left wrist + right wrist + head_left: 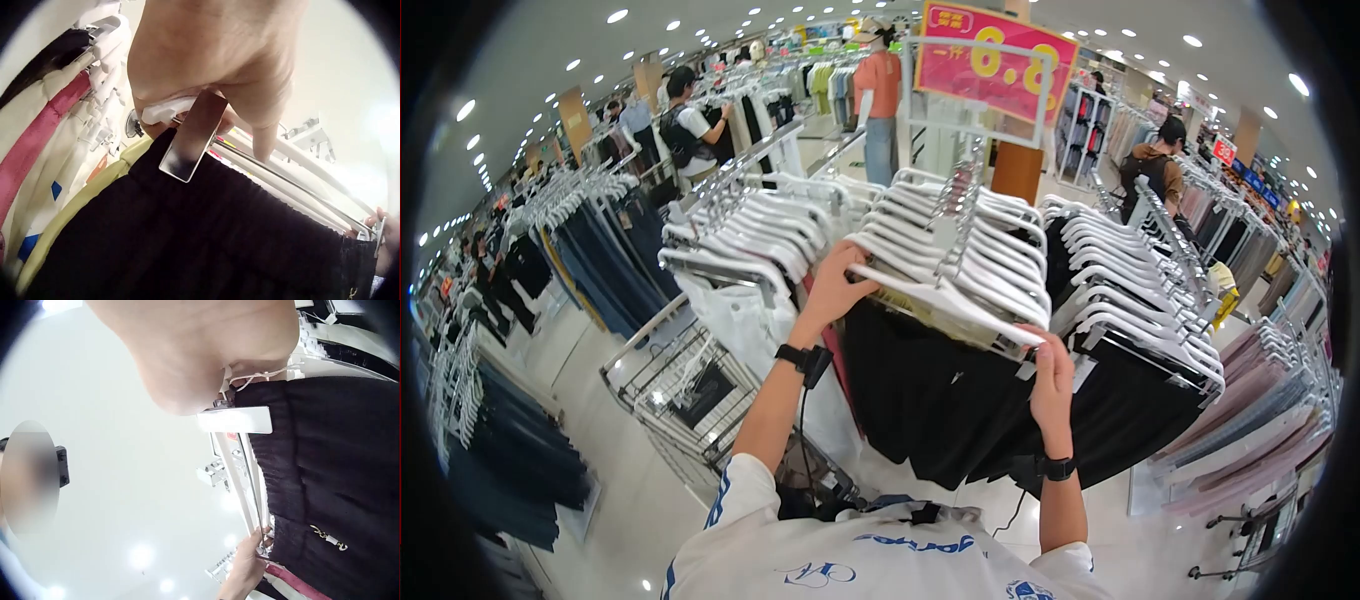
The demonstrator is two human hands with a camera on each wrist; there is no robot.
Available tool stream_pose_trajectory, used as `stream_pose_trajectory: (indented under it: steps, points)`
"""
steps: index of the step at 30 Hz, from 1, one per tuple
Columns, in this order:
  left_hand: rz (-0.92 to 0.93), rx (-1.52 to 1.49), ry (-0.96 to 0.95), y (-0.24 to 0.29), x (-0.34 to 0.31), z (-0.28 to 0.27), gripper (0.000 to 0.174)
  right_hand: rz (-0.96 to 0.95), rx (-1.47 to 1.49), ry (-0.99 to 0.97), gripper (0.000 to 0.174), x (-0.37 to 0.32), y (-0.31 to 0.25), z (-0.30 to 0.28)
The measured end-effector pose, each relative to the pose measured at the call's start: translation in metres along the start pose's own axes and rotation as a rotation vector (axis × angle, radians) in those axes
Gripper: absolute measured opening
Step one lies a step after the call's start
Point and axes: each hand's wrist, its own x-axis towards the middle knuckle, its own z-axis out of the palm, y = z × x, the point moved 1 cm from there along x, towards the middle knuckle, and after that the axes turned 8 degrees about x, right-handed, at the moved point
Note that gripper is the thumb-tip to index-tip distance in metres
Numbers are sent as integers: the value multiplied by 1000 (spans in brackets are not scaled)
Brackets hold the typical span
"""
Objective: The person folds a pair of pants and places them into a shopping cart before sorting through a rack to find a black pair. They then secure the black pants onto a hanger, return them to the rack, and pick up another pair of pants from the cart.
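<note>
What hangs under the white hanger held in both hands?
A black garment hangs from the white hanger, fastened by a metal clip. The left hand and right hand cover the hanger's ends; neighbouring black clothes hide what hangs behind.

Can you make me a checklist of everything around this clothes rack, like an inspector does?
surface: no table; a rack packed with white hangers, over a pale shiny floor.
job's things: one white hanger with a black garment clipped under it; a metal clip shows at its left end.
clutter: a wire cart left of the rack.
grips: left grip holds the hanger's left end; right grip pinches its right end.
cables: a thin black lead hangs from the left wristband.
surroundings: a shop with more racks, a pink sign and shoppers behind.
</note>
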Motion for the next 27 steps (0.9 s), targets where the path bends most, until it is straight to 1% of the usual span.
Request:
stream_pose_trajectory:
  steps: [1,3,5,7,9,10,11,13,14,15,17,18,20,21,23,24,25,26,27]
  points:
    - [2,9,0,-2,-3,0,32,10,-32,31,41,-3,2,-1]
    - [52,38,52,-4,-9,0,40,54,-132,92,37,-11,7,-6]
    - [-1,16,125,-8,-29,3,52,18,-71,174,35,-20,11,-3]
    - [69,116,134,5,-46,-8,60,48,-141,264,36,-38,22,-7]
    - [-142,-53,174,18,-75,-16,63,17,-49,296,44,-60,31,-6]
    - [-167,-74,151,11,-94,-18,64,-48,-67,314,43,-67,28,0]
    - [-122,-47,162,6,-114,-18,58,-112,-83,333,42,-75,24,6]
    - [-168,-41,17,10,-160,-25,44,-201,-163,388,35,-99,35,7]
    - [-274,-99,-131,12,-185,-27,39,-228,-218,416,27,-112,40,10]
    - [-380,-163,-276,13,-211,-29,34,-197,-248,399,18,-122,39,16]
    - [-447,-94,-368,11,-262,-37,34,-85,-191,207,10,-142,46,24]
    - [-474,-83,-350,2,-292,-40,34,-17,-190,114,8,-150,50,29]
    - [-526,228,-487,-28,-361,-44,38,95,-179,-61,7,-158,62,50]
    - [-550,231,-483,-37,-394,-48,38,144,-170,-141,7,-164,66,60]
    - [-779,397,-648,-51,-458,-59,50,288,-179,-347,9,-162,60,92]
    - [-870,427,-645,-53,-486,-64,56,315,-194,-436,8,-163,63,108]
    - [-958,450,-646,-55,-514,-69,61,313,-176,-545,4,-165,68,124]
    - [-1041,451,-684,-59,-541,-72,68,291,-151,-633,3,-165,65,144]
    - [-1047,431,-692,-57,-556,-79,68,272,-167,-719,4,-167,65,164]
